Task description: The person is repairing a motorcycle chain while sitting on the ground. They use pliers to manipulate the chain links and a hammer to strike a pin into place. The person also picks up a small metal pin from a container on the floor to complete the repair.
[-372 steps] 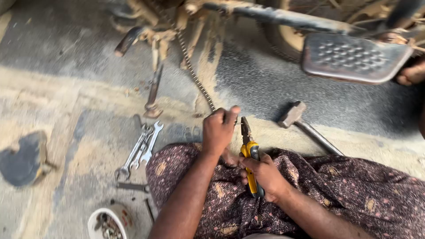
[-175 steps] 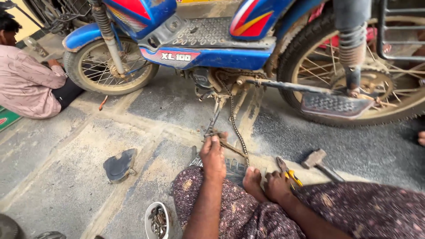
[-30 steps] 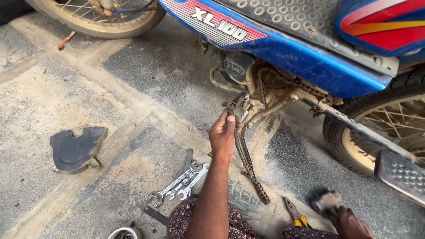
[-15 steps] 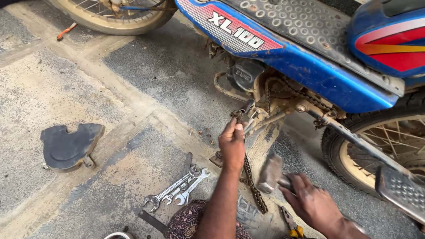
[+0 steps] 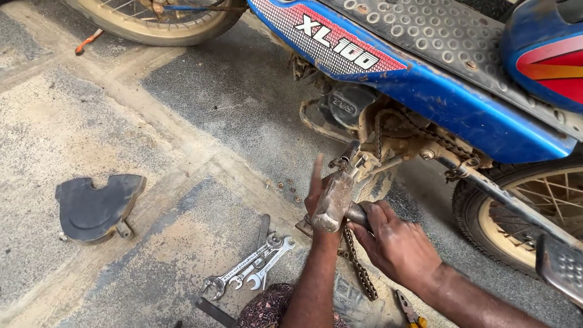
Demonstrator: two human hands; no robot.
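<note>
head cam | looks steeply down+fwd | close on hands, motorbike (image 5: 425, 91) underside | single view

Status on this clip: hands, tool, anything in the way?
Right hand shut on hammer. Left hand open behind the hammer head, beside the chain. Spanners on ground, apart.

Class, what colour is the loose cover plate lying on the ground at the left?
The cover plate is dark grey-black, clearest in the head view.
</note>
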